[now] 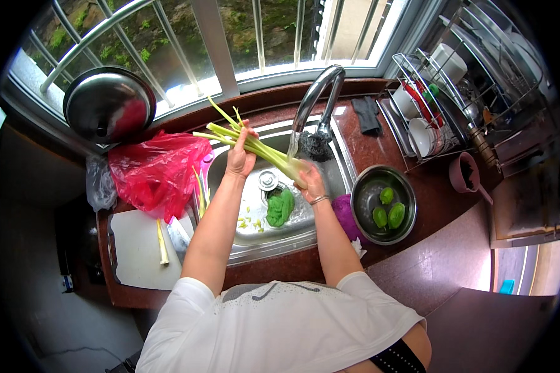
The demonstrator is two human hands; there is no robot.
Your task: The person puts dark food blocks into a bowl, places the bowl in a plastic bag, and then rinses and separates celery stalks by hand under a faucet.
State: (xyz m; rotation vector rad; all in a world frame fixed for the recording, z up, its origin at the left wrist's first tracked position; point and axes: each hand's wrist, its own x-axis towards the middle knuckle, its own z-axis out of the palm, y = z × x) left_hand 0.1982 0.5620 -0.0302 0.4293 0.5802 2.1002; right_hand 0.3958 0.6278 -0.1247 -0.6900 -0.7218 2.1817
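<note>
A bunch of celery (266, 151) is held slantwise over the steel sink (256, 238), its base low on the right. My left hand (243, 151) grips the stalks near their upper end. At the base, my right hand (311, 181) is closed around the celery, slightly blurred. Water runs from the chrome faucet (303, 105) onto the base. Beneath, in the basin, lie a green cloth-like bundle (280, 208), a round metal drain strainer (268, 180) and small yellowish scraps (251, 224). A single stalk (162, 245) rests on the white cutting board (137, 254), beside a knife blade (179, 235).
Left of the sink are a red plastic bag (156, 165) and a large pan lid (109, 105). To the right stand a steel bowl (366, 228) with several green vegetables, a dish rack (403, 154), a pink scoop (458, 175) and a dark cloth (367, 115). A barred window is behind.
</note>
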